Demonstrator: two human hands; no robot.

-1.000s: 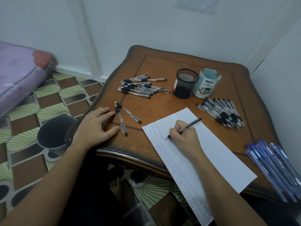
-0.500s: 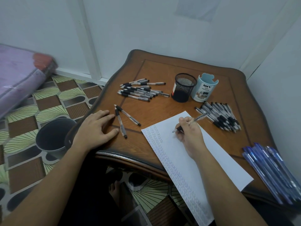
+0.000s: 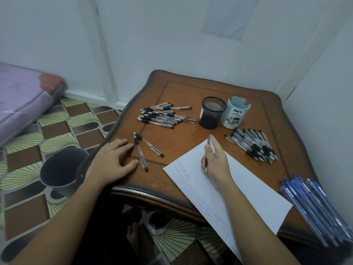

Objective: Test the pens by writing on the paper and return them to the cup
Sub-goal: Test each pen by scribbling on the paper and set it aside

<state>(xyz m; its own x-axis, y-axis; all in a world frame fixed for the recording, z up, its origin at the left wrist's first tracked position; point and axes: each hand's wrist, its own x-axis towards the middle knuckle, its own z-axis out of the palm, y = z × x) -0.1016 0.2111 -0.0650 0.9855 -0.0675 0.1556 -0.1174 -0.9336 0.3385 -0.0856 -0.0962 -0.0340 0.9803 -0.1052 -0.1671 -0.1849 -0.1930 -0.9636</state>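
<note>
My right hand holds a black-grip pen nearly upright over the white paper, tip pointing down near the sheet; I cannot tell if it touches. Rows of small test marks run along the paper's left edge. My left hand rests flat on the wooden table, beside two loose pens. A black mesh cup and a light blue cup stand at the back. One pile of pens lies left of the cups, another pile to the right.
A bundle of blue pens lies at the table's right front corner. A dark bucket stands on the patterned floor left of the table. A purple mattress lies at far left. White walls close in behind and to the right.
My right hand has lifted from its writing pose and turned the pen from slanted to nearly upright. The camera tilted upward. My left hand stayed in place.
</note>
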